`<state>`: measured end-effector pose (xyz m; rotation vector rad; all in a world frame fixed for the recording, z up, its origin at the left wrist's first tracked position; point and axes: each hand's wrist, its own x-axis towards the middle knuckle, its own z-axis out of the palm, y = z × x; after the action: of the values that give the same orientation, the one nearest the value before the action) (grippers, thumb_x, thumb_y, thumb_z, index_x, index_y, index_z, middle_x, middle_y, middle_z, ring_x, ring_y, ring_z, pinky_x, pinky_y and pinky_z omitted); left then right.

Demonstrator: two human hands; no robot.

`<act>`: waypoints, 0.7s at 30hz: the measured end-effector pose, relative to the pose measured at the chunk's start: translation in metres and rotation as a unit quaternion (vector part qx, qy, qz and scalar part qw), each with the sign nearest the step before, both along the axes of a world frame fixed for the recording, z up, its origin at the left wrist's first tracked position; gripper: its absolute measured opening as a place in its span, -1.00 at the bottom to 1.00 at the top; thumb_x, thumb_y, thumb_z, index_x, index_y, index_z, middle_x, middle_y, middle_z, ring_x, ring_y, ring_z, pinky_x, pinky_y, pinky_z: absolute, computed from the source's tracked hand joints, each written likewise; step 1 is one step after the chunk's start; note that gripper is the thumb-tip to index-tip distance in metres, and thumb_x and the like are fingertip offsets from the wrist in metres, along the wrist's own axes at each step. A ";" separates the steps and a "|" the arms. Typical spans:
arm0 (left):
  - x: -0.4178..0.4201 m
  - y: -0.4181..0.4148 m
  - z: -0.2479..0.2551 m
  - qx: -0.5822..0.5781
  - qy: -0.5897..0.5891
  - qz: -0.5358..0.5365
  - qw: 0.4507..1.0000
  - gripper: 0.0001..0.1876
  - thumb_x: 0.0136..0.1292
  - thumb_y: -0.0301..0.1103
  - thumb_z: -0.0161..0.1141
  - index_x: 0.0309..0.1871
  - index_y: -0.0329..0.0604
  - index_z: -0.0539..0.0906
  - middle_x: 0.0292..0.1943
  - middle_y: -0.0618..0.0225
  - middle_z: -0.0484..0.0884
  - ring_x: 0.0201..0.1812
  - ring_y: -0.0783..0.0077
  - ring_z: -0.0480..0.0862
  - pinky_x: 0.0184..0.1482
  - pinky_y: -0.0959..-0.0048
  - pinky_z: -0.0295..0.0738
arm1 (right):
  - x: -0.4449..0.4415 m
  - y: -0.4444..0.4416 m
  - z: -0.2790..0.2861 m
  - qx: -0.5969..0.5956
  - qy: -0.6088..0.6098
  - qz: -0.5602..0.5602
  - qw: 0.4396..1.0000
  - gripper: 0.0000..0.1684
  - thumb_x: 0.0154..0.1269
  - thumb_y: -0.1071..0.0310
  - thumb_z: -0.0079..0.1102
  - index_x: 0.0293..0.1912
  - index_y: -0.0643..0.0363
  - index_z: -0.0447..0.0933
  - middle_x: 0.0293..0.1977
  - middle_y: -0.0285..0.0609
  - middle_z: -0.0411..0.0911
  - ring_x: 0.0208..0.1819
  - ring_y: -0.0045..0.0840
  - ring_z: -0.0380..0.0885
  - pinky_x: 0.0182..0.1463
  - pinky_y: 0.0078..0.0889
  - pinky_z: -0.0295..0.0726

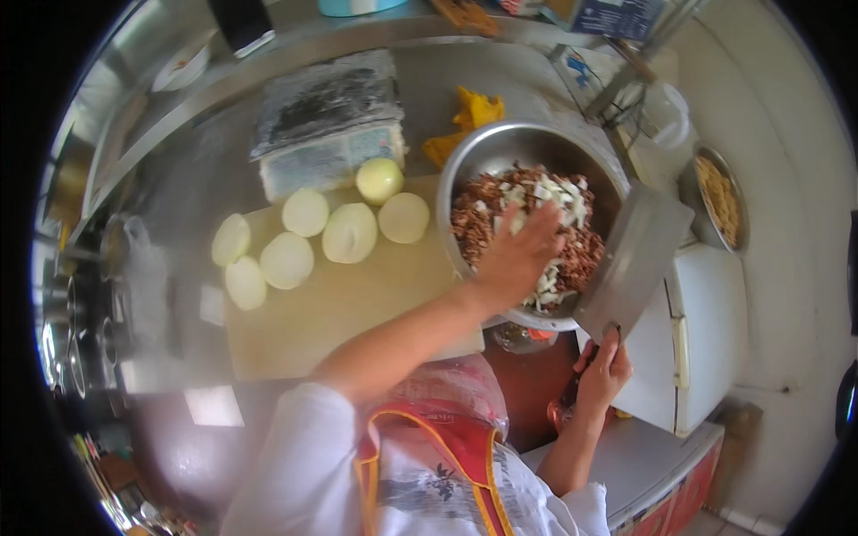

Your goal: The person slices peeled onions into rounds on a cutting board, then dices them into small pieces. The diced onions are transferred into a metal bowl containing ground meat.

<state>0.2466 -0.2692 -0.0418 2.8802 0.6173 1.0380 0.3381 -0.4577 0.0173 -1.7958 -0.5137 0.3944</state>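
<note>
My left hand (523, 258) is over a large stainless steel bowl (462, 157), fingers spread at the surface of its contents. Inside lies reddish-brown minced filling (583, 258), with chopped white onion (566, 197) scattered on top. My right hand (606, 375) grips the handle of a broad cleaver (633, 258), its blade raised at the bowl's right rim. To the left, several peeled onion halves (287, 260) rest along the far side of a pale cutting board (348, 315). A rounder peeled onion (379, 181) sits behind them.
A worn digital scale (328, 100) stands behind the board. A yellow cloth (477, 110) lies behind the bowl. On the right are a white appliance (710, 335) and a metal bowl of yellowish crumbly food (718, 201). A metal shelf (402, 33) crosses the back.
</note>
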 end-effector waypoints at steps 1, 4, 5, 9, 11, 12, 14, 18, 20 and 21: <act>-0.013 0.003 0.006 -0.039 -0.049 0.002 0.998 -0.51 0.14 -0.41 0.19 0.21 -0.18 0.55 0.38 0.09 0.35 0.45 0.03 0.28 0.44 -0.14 0.04 | 0.002 0.000 -0.002 0.006 -0.015 0.007 1.000 -0.57 0.56 0.16 -0.04 -0.35 0.30 0.50 -0.66 -0.31 0.41 -0.71 -0.72 0.32 -0.64 -0.62 0.26; -0.050 0.035 0.001 -0.088 -0.157 0.057 0.982 -0.54 0.08 -0.52 0.15 0.12 -0.22 0.57 0.22 0.07 0.48 0.29 -0.04 0.42 0.36 -0.08 0.21 | -0.004 -0.004 -0.002 0.010 -0.006 0.016 1.000 -0.57 0.56 0.13 -0.02 -0.33 0.29 0.49 -0.64 -0.29 0.42 -0.71 -0.71 0.32 -0.63 -0.63 0.26; -0.066 0.046 -0.014 -0.112 -0.200 0.115 0.967 -0.54 0.07 -0.53 0.15 0.12 -0.22 0.57 0.20 0.06 0.47 0.26 -0.04 0.42 0.33 -0.05 0.24 | -0.009 -0.006 -0.001 0.004 0.007 0.015 1.000 -0.57 0.56 0.13 -0.02 -0.33 0.29 0.49 -0.64 -0.29 0.42 -0.71 -0.71 0.32 -0.63 -0.63 0.26; -0.123 0.080 -0.072 -0.153 -0.110 0.260 0.947 -0.51 0.02 -0.48 0.19 0.13 -0.21 0.57 0.19 0.02 0.43 0.26 -0.03 0.37 0.29 0.05 0.30 | -0.029 -0.020 -0.006 0.015 0.043 0.058 0.997 -0.62 0.58 0.23 -0.09 -0.36 0.25 0.46 -0.62 -0.32 0.41 -0.67 -0.73 0.33 -0.61 -0.64 0.27; -0.134 0.083 -0.079 -0.191 0.033 0.212 0.958 -0.47 -0.04 -0.42 0.25 0.11 -0.22 0.56 0.18 0.01 0.41 0.26 -0.03 0.35 0.29 0.08 0.30 | -0.038 -0.024 -0.010 0.012 0.049 0.073 0.996 -0.64 0.58 0.25 -0.08 -0.34 0.26 0.47 -0.62 -0.32 0.41 -0.66 -0.73 0.33 -0.61 -0.64 0.27; -0.137 0.084 -0.079 -0.209 0.100 0.186 0.955 -0.45 -0.07 -0.40 0.28 0.11 -0.23 0.56 0.18 0.00 0.41 0.26 -0.02 0.34 0.28 0.10 0.30 | -0.042 -0.025 -0.009 0.007 0.053 0.080 0.995 -0.64 0.58 0.25 -0.08 -0.34 0.26 0.47 -0.62 -0.32 0.41 -0.66 -0.74 0.33 -0.60 -0.64 0.28; -0.135 0.085 -0.079 -0.182 0.101 0.159 0.965 -0.46 -0.09 -0.36 0.31 0.07 -0.22 0.57 0.15 0.01 0.43 0.25 -0.01 0.35 0.26 0.10 0.32 | -0.052 -0.024 -0.008 -0.003 0.061 0.096 0.994 -0.65 0.58 0.25 -0.07 -0.33 0.27 0.47 -0.61 -0.32 0.42 -0.66 -0.74 0.33 -0.60 -0.65 0.28; -0.129 0.064 -0.056 -0.197 0.209 0.130 0.949 -0.57 -0.09 -0.36 0.31 -0.06 -0.22 0.60 0.07 0.06 0.50 0.19 0.04 0.41 0.18 0.10 0.39 | -0.070 -0.024 -0.008 -0.012 0.062 0.126 0.990 -0.66 0.56 0.24 -0.03 -0.32 0.27 0.49 -0.61 -0.33 0.44 -0.65 -0.75 0.33 -0.59 -0.67 0.29; -0.136 0.064 -0.078 -0.148 0.188 0.130 0.962 -0.59 -0.11 -0.34 0.33 -0.10 -0.21 0.61 -0.03 0.10 0.57 0.11 0.09 0.48 0.11 0.16 0.43 | -0.078 -0.024 -0.012 -0.017 0.081 0.146 0.986 -0.66 0.56 0.24 -0.02 -0.33 0.26 0.48 -0.61 -0.33 0.44 -0.65 -0.76 0.33 -0.60 -0.66 0.28; -0.138 0.061 -0.080 -0.125 0.178 0.128 0.968 -0.60 -0.11 -0.33 0.34 -0.12 -0.21 0.62 -0.08 0.12 0.60 0.08 0.11 0.52 0.08 0.18 0.46 | -0.081 -0.026 -0.014 -0.022 0.090 0.154 0.984 -0.66 0.56 0.24 -0.02 -0.33 0.26 0.48 -0.61 -0.33 0.44 -0.65 -0.76 0.33 -0.60 -0.66 0.28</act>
<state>0.1084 -0.2079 -0.1217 2.8228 1.0770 0.4102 0.2568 -0.4835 0.0035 -1.7058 -0.6596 0.7796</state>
